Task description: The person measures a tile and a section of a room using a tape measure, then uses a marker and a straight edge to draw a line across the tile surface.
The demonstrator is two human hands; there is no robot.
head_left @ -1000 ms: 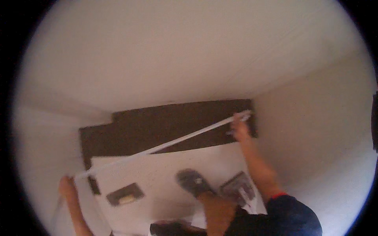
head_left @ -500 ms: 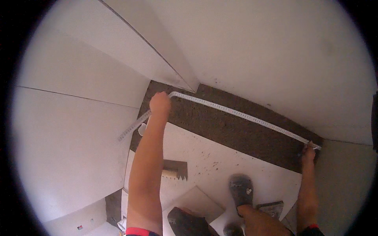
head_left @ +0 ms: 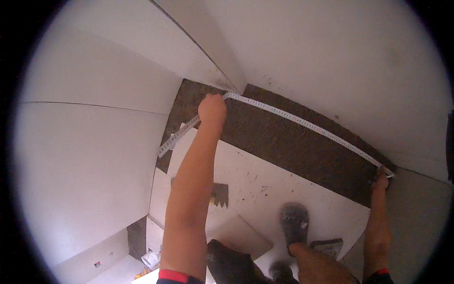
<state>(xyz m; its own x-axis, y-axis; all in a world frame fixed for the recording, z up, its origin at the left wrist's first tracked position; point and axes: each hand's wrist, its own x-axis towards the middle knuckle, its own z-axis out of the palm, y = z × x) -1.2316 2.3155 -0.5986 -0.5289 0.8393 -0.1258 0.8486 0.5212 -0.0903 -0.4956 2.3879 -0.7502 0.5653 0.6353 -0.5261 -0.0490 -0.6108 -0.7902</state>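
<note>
A long thin white measuring tape (head_left: 302,122) is stretched flat along the dark, rough strip of floor (head_left: 283,142) beside the smooth white wall (head_left: 331,57). The left hand (head_left: 212,109) has its grip closed around the tape near the corner. The right hand (head_left: 381,180) presses the far end down; I cannot tell how closed it is. A jagged-edged trowel (head_left: 219,194) lies on the smooth white tile (head_left: 265,184).

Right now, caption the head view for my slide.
Both hands, left hand and right hand, stretch a measuring tape across the dark untiled floor strip.
</note>
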